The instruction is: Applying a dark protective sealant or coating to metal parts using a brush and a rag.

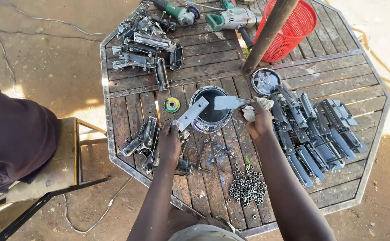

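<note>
I am holding a flat metal strip (193,113) in my left hand (170,143), fingers pressed together around its lower end, so that its upper end is angling over the rim of the paint can (210,116). The can is standing near the middle of the table (337,58), open, with dark paint inside. My right hand (261,122) is pinching a rag (253,110) together with a grey, paint-coated piece (229,102), which is reaching out over the can's right rim, just beside the strip's tip.

Just right of my right hand, a row of painted dark brackets (319,134) is lying side by side. Above them a small round tin (266,81) is sitting at the foot of a slanting pole (268,33), with a red basket (293,29) behind the pole. A pile of bare brackets (146,47) is lying at the far left of the table, and another small heap (143,138) is resting just left of my left hand. A green-centred disc (172,105) is lying left of the can. Loose bolts (212,154) and a heap of nuts (247,186) are scattered near the table's close edge. Two power tools, a grinder (177,11) and a drill (233,18), are lying at the far edge. A person in dark clothing (12,134) is sitting on a bench (65,156) to the left.
</note>
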